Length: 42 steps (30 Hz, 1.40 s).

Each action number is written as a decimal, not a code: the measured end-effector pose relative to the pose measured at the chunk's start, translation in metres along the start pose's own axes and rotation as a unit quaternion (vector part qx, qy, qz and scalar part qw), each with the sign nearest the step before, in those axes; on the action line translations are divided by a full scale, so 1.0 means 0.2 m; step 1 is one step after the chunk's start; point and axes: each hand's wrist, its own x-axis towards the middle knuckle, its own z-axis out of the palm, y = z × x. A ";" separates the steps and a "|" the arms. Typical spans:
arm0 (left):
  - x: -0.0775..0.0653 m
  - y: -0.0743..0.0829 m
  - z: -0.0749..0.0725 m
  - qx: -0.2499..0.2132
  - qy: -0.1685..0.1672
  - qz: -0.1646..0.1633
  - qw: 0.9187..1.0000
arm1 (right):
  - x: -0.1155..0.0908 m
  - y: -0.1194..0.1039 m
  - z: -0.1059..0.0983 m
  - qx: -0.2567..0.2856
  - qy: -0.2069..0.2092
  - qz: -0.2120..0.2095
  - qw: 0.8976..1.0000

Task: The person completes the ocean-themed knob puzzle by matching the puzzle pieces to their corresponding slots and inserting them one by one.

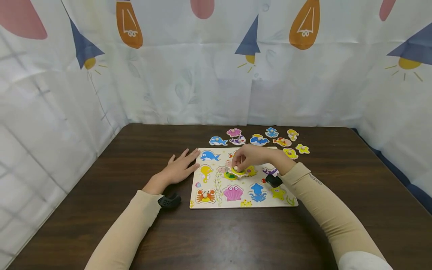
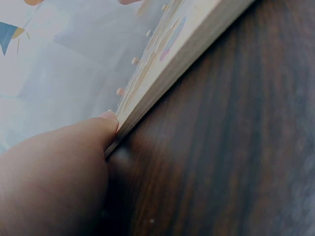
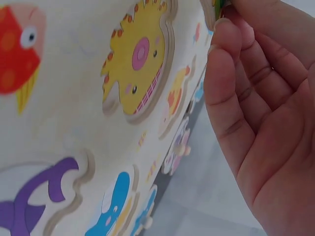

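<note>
A wooden peg puzzle board [image 1: 219, 206] with sea-animal pictures lies on the table. Over its middle, my right hand [image 1: 251, 155] pinches the knob of a green-and-yellow puzzle piece [image 1: 240, 173], which looks like a turtle. The piece overlaps a green picture on the board, tilted slightly; in the right wrist view only a sliver of it shows beside the fingertips [image 3: 224, 34]. My left hand [image 1: 179, 168] lies spread at the board's left edge, fingers touching it; the left wrist view has the thumb [image 2: 106, 123] against the board's side. A crab piece [image 1: 205, 195] sits in the lower left recess.
Several knobbed pieces lie behind the board, among them a light-blue dolphin piece [image 1: 217, 141], a pink shell piece [image 1: 233, 132] and a yellow star piece [image 1: 302, 149]. The dark wooden table [image 1: 216, 240] reaches back to a patterned curtain [image 1: 216, 86].
</note>
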 end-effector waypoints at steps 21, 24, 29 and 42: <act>0.00 0.00 0.00 0.003 -0.003 -0.003 1.000 | 0.10 -0.05 0.06 -0.048 -0.023 -0.013 0.999; 0.00 0.00 0.00 0.004 -0.004 -0.005 1.000 | 0.11 -0.05 0.07 -0.049 -0.026 -0.010 0.998; 0.00 0.00 0.00 0.004 -0.002 -0.006 1.000 | 0.13 -0.06 0.07 -0.049 -0.026 0.004 0.998; 0.00 0.00 0.00 0.002 -0.003 -0.006 1.000 | 0.14 -0.07 0.08 -0.046 -0.033 0.002 0.998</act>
